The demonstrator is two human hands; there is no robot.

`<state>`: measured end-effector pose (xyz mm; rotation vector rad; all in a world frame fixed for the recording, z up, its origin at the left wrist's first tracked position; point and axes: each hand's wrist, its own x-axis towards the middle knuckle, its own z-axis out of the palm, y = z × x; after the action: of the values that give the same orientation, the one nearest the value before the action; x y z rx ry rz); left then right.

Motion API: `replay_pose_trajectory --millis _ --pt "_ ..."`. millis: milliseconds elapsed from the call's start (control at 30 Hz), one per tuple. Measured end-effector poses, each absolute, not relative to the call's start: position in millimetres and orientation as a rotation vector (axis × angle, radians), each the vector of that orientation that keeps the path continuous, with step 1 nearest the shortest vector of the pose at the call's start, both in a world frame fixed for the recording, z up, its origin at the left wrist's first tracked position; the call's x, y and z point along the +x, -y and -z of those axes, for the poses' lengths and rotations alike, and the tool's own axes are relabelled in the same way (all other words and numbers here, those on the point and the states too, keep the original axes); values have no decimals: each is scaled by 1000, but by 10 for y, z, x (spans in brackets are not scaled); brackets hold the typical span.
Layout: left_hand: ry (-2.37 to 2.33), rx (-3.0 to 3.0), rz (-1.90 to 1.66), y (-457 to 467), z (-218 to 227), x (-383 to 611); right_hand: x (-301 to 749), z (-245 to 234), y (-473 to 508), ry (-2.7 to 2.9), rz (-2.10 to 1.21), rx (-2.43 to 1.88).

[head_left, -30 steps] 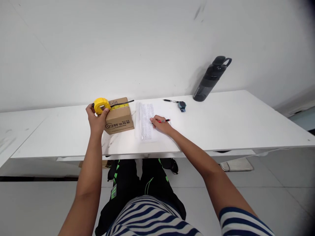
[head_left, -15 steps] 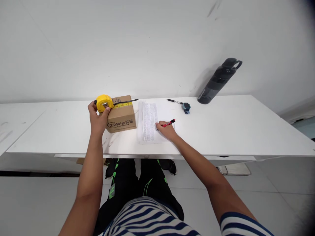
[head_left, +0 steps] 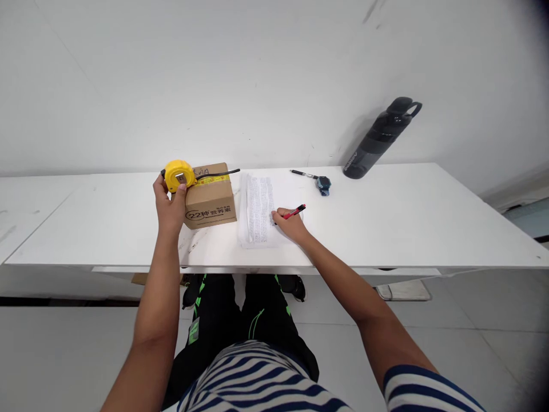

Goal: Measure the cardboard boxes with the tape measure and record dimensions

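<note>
My left hand [head_left: 169,201] grips a yellow tape measure [head_left: 178,174] at the top left corner of a small cardboard box [head_left: 211,199]. The tape's blade lies along the box's top edge, and its black tip sticks out past the right corner. My right hand [head_left: 289,223] holds a red pen [head_left: 295,212] with its point on a sheet of paper [head_left: 257,210] covered in writing, just right of the box. Both hands rest on the white table [head_left: 386,223].
A dark water bottle [head_left: 381,139] leans against the wall at the back right. A black pen [head_left: 302,173] and a small blue watch-like device [head_left: 323,184] lie behind the paper. My legs and shoes show under the table's front edge.
My right hand slid down and right along the paper with the pen, now at its lower right edge. The left hand keeps the tape measure against the box. The view shifted slightly.
</note>
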<state>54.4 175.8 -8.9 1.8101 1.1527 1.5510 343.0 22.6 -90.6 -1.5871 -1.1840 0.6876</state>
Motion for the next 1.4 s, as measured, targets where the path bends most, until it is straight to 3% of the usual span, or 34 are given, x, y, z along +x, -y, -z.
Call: replay_pose_trajectory --millis 1400 --pt "-1100 1787 -1572 -1720 55 584 3450 932 -237 1082 -655 -1591"
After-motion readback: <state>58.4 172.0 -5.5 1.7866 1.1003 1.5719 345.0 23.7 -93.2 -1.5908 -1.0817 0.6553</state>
